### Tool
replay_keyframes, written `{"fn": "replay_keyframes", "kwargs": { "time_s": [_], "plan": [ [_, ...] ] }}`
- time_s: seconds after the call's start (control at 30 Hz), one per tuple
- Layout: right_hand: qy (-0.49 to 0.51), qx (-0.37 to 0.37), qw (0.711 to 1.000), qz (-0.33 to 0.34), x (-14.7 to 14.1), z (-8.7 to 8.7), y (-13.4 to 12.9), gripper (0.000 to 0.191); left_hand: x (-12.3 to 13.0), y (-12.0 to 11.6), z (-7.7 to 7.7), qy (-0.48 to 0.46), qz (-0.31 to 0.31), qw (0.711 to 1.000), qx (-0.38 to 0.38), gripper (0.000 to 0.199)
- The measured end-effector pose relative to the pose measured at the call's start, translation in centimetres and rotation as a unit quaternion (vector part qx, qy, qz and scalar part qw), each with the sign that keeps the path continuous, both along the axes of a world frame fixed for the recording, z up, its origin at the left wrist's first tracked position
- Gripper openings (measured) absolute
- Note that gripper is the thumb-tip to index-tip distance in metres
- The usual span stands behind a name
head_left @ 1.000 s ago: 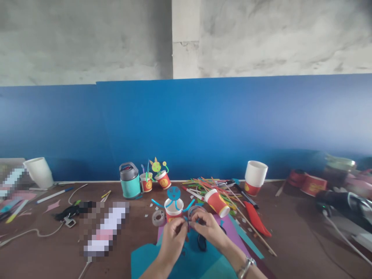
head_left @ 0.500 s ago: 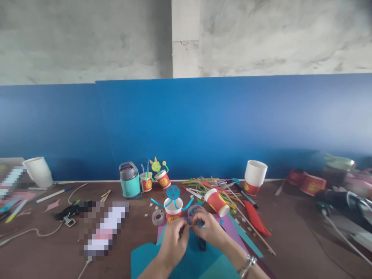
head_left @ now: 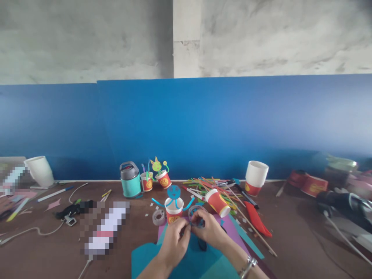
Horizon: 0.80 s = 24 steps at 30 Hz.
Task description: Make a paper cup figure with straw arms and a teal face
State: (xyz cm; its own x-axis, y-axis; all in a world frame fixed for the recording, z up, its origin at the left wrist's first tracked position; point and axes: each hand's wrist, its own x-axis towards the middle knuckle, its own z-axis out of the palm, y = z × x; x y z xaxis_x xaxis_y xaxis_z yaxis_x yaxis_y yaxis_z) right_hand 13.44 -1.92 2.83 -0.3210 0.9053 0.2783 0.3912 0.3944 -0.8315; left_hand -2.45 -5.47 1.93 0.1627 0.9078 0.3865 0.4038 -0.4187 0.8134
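My left hand (head_left: 178,241) and my right hand (head_left: 207,228) meet fingertip to fingertip above blue paper (head_left: 148,255). Both are pinched closed on something too small to make out. Just beyond them stands a red-and-white paper cup (head_left: 173,211) with a round blue paper face (head_left: 173,192) and blue pipe-cleaner-like arms at its sides. A roll of clear tape (head_left: 159,217) lies left of that cup. Another tape roll (head_left: 194,212) sits partly hidden behind my right hand. Dark scissor-like handles (head_left: 202,244) show under my right wrist.
A tipped paper cup (head_left: 217,203) lies by a heap of coloured sticks (head_left: 203,182). Stacked cups (head_left: 256,176) stand at the back right. A teal flask (head_left: 130,182) and two decorated cups are at the back left. A red pouch (head_left: 257,221) and long wooden stick lie right.
My fingertips have shifted slightly and stay pressed together. The whole view has moved a little; the things on the table keep their places.
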Motion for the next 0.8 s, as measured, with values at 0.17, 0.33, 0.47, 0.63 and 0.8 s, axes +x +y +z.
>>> {"fn": "replay_keyframes", "kwargs": {
  "time_s": [0.17,0.33,0.47,0.63,0.8],
  "plan": [
    [0.045,-0.019,0.998,0.026,-0.20,0.50,-0.14,0.008,0.38,-0.14,-0.01,-0.080,-0.002,0.995,-0.060,0.034],
    [0.050,-0.007,0.998,0.022,-0.05,0.94,-0.21,0.003,0.63,-0.06,0.08,-0.132,-0.015,0.981,-0.138,0.039],
    [0.071,-0.035,0.997,0.017,0.06,0.93,-0.12,0.009,0.74,0.13,-0.20,-0.167,-0.022,0.975,-0.142,0.034],
    [0.087,-0.089,0.991,0.040,0.02,0.69,0.00,0.017,0.76,0.39,-0.75,-0.193,-0.006,0.973,-0.125,0.031],
    [0.111,-0.073,0.990,0.040,-0.06,0.60,-0.10,0.016,0.75,0.51,-0.73,-0.186,0.001,0.975,-0.124,0.034]
  ]
}}
